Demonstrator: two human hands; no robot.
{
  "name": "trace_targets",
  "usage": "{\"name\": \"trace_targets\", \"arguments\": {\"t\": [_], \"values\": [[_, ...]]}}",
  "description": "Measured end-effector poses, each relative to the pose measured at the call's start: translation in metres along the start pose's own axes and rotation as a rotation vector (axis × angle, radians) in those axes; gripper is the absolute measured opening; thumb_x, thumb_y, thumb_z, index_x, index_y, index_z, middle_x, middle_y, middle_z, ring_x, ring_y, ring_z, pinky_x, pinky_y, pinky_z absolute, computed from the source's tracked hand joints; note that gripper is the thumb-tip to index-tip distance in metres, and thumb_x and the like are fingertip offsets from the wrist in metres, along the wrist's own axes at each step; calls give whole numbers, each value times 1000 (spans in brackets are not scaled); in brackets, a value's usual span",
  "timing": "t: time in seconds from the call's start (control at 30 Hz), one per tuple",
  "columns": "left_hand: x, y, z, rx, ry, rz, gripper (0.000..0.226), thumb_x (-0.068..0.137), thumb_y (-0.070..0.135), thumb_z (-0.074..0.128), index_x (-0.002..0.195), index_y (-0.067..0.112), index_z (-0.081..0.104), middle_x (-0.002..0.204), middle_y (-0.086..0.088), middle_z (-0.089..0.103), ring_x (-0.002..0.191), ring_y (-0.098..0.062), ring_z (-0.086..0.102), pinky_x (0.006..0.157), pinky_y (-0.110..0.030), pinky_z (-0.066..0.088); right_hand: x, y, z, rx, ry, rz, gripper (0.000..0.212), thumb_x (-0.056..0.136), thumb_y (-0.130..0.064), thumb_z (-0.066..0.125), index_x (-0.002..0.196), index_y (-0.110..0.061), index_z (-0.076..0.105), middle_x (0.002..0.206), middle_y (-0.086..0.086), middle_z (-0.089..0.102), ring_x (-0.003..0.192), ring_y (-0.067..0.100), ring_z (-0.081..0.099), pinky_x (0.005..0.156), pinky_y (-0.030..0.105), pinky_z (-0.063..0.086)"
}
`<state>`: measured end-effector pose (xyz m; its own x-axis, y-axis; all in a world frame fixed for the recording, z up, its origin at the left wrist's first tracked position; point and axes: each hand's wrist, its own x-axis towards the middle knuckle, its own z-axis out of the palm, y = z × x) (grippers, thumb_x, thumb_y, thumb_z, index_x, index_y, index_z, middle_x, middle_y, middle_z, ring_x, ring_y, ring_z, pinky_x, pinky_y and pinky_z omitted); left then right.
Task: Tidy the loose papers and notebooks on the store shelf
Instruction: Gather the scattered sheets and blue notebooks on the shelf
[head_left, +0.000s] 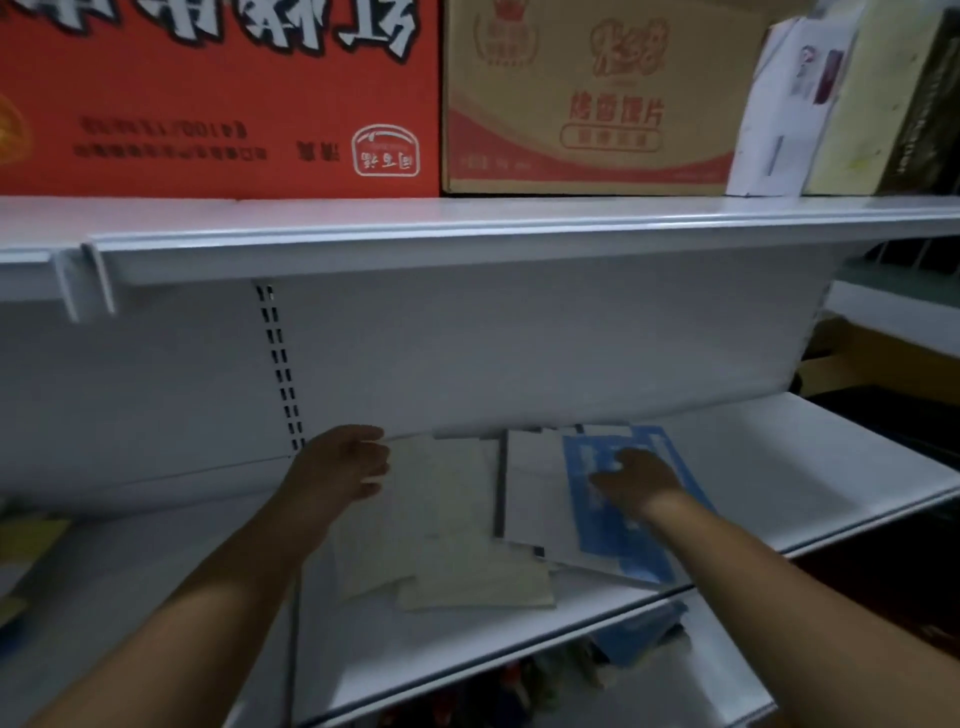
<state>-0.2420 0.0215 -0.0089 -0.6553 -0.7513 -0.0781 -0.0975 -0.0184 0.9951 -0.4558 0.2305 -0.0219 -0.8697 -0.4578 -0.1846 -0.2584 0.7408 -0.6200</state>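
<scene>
A: Papers and notebooks where?
B: On the middle shelf, towards the far edge against the white back panel. Spread in a loose, overlapping fan, nothing squared up.

A: Look of the pile?
B: At the left, beige sheets, matt and slightly yellowed, two or three layered with corners jutting out at the near side. Just right of them, a white notebook with a thin dark spine running near to far. Furthest right, a blue sheet with pale blocks of print, tilted, its near corner reaching almost to the shelf lip. Print too blurred to read.

A: Hands?
B: Left hand at the far left corner of the beige sheets, fingers bent towards the edge; touching or gripping, impossible to say through the blur. Right hand laid flat on the blue sheet, fingers straight and pointing left, pressing rather than holding.

A: Shelf itself?
B: Smooth white painted metal, flat with a folded front lip. Slotted strip up the back panel.

A: Above?
B: Red box with white lettering on the left, brown carton with red print beside it, both cardboard. Upright white envelopes at the far right, leaning.
</scene>
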Motion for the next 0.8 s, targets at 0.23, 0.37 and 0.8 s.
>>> {"name": "trace_targets", "arguments": {"t": [0.23,0.37,0.8], "values": [[-6,-65,-140,699,194,-235,65,76,13,75,134,8,46,141,-14,44,125,-30,47,100,-32,41,-30,-72,74,162,-33,-412,38,92,-20,54,128,-11,54,139,6,51,126,21,48,102,24,35],[-20,-89,-165,1132,134,-364,97,77,61,60,149,15,14,157,-8,17,144,-24,18,115,-37,21,-62,-106,124,92,-213,-629,29,90,-23,56,118,-18,61,130,0,57,117,16,54,96,17,37],[-81,-18,-166,334,173,-188,20,85,13,66,104,9,60,95,-14,67,80,-29,65,67,-35,57,-60,-88,136,-35,-151,-748,35,95,-25,47,129,-17,52,137,1,50,127,15,43,103,14,25]]}}
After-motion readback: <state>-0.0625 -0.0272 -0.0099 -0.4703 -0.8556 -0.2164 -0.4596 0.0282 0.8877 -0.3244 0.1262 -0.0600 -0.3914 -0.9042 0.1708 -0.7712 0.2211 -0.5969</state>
